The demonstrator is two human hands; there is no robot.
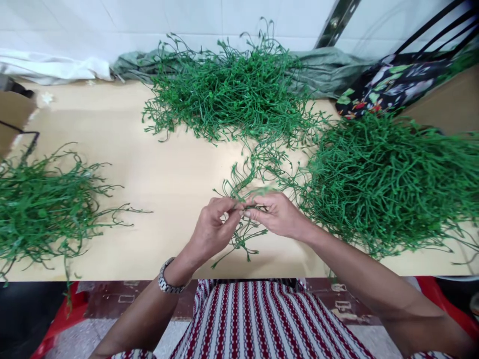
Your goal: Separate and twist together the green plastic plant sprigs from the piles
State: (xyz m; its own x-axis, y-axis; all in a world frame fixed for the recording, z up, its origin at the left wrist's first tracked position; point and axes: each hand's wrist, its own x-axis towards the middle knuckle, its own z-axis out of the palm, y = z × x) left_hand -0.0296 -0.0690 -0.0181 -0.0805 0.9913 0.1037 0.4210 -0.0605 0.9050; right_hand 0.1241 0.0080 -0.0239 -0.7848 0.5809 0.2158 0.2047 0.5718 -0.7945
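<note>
My left hand [211,227], a metal watch on its wrist, pinches a thin green stem between thumb and fingertips. Close against it, my right hand [279,215] grips the same stem or one beside it, its thumb and fingers pressed together. A bit of the green stem [264,190] shows blurred above the right fingers; where it meets the fingertips is hidden. Below and behind both hands lie loose green stems [245,237] with small forked tips, which look like plastic flower stems.
Large heaps of similar stems lie at the back [228,89], on the right [385,184] and at the left [45,209] of the pale table [168,164]. A cardboard box [15,117] stands far left. Flowered dark cloth [392,85] and grey-green cloth [329,72] lie along the wall.
</note>
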